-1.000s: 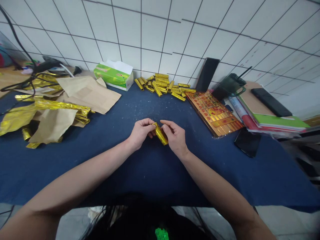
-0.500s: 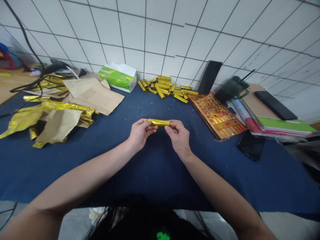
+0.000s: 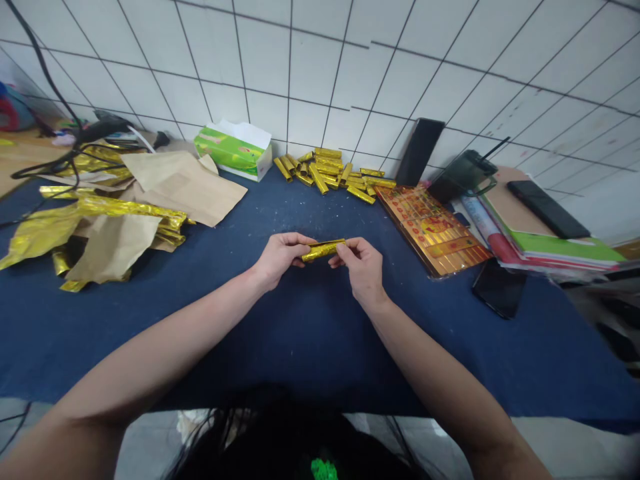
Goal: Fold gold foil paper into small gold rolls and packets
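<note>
A dark blue cloth covers the table (image 3: 300,347), flecked with pale specks, before a white tiled wall (image 3: 320,67) with dark joint lines. A small roll of crinkled, shiny gold foil (image 3: 323,251) lies level in the air, nearer the person than the green tissue box (image 3: 233,153) and to its right; a straight edge stands slightly proud along its top. The left hand (image 3: 280,257) has its grip clamped on one end, the right hand (image 3: 367,267) on the other. Just right of the tissue box lies a heap of similar gold tubes (image 3: 330,170). Further right of the box come a glossy orange-gold packet (image 3: 433,230) and a smoky translucent mug (image 3: 467,173). Left of the box and in front of it spread matte brown paper (image 3: 195,190) and rumpled gold sheeting (image 3: 45,233).
</note>
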Action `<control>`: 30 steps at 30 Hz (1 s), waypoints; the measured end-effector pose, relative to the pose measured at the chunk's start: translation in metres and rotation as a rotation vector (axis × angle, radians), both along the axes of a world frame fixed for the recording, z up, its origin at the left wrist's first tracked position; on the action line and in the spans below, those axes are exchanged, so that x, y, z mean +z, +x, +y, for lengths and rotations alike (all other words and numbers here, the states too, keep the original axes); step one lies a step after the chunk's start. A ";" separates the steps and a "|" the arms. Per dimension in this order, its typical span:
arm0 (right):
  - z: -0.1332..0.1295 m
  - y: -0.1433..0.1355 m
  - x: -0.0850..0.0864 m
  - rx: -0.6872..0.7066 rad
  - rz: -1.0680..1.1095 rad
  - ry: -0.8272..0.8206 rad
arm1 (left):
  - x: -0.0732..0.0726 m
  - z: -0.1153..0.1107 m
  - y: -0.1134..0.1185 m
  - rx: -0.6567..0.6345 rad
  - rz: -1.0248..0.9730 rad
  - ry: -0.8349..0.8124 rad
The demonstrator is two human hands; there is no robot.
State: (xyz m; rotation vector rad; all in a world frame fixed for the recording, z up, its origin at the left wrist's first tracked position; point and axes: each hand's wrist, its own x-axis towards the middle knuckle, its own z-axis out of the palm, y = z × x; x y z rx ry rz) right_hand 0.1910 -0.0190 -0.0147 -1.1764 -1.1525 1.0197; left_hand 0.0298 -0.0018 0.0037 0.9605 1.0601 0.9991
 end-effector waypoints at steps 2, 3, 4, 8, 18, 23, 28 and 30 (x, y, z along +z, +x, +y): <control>0.001 -0.001 0.000 -0.011 0.057 -0.029 | 0.000 -0.001 0.001 0.008 0.013 0.012; 0.001 -0.001 0.001 -0.018 0.085 -0.042 | 0.000 -0.002 0.002 0.011 0.020 0.019; 0.002 -0.001 0.002 -0.024 0.114 -0.057 | 0.000 -0.003 0.002 0.007 0.027 0.026; 0.004 -0.001 0.005 -0.031 0.204 -0.108 | 0.002 -0.006 0.004 -0.070 0.044 0.046; 0.009 0.006 0.006 -0.008 0.361 -0.231 | 0.006 -0.010 0.004 -0.202 -0.051 0.147; 0.008 0.005 0.009 -0.001 0.384 -0.219 | 0.008 -0.012 0.005 -0.196 -0.061 0.146; 0.008 0.005 0.004 -0.034 0.304 -0.151 | 0.005 -0.011 0.004 -0.182 -0.050 0.157; 0.008 0.005 0.001 -0.087 0.209 -0.075 | 0.004 -0.011 0.005 -0.168 -0.041 0.164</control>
